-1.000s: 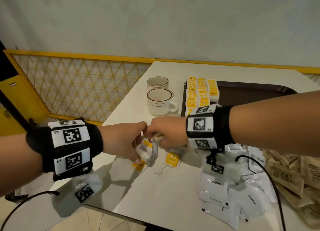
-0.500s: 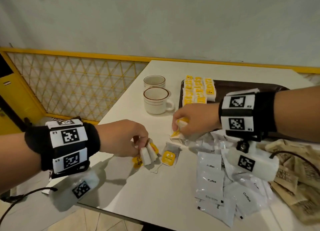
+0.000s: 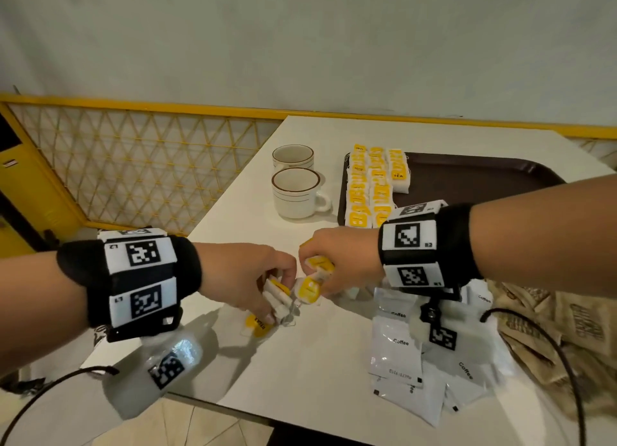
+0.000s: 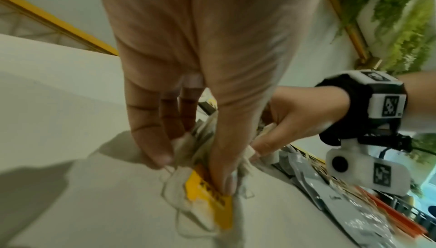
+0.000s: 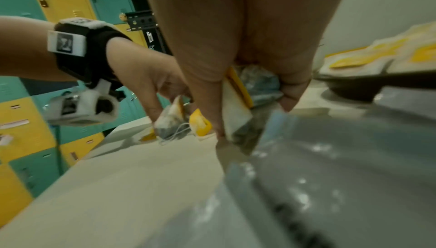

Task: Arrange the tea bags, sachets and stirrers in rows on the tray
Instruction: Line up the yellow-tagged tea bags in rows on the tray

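Note:
My left hand (image 3: 268,287) pinches a small bundle of white tea bags (image 3: 279,301) just above the white table (image 3: 300,372). In the left wrist view the fingers (image 4: 162,156) squeeze that bundle (image 4: 200,140), and a yellow-tagged tea bag (image 4: 207,196) lies under the fingertips. My right hand (image 3: 322,278) meets the left and grips yellow-tagged tea bags (image 3: 309,290). One of them (image 5: 235,108) shows between thumb and fingers in the right wrist view. Another tea bag (image 3: 257,323) lies on the table below my left hand. The dark brown tray (image 3: 474,178) holds rows of tea bags (image 3: 370,185) at its left end.
Two white cups (image 3: 295,192) stand left of the tray. White coffee sachets (image 3: 397,345) lie heaped by the table's near edge, under my right wrist. Brown sachets (image 3: 567,325) are piled at the far right. A yellow mesh railing (image 3: 133,165) runs behind the table's left side.
Half a second ago my right hand was over by the sachet pile with a tea bag. It has come back left to meet the left hand, which stayed put holding its bundle.

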The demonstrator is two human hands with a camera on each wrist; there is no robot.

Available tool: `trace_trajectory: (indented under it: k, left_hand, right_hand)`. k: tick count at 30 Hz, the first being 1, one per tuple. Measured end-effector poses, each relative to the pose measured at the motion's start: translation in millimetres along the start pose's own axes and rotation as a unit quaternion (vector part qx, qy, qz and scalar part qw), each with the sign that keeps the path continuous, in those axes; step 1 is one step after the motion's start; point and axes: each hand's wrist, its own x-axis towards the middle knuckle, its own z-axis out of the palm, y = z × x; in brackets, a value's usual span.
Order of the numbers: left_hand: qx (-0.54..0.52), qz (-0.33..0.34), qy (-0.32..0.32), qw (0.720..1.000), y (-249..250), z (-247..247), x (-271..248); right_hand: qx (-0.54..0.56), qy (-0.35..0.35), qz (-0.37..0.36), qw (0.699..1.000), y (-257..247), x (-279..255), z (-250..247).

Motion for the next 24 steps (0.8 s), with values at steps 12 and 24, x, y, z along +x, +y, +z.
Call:
trace_trajectory:
  k: [12, 24]
  left_hand:
    - [-0.367, 0.126, 0.058, 0.920, 12.7, -33.4, 7.9]
    - [-0.832, 0.210, 0.173, 0.483, 186.1, -97.7, 121.8]
  right_hand:
    - [0.647, 0.237, -0.008, 0.725, 62.3, -94.8, -56.8]
    - [0.720, 0.411, -0.084, 0.552, 111.3, -139.0, -77.2]
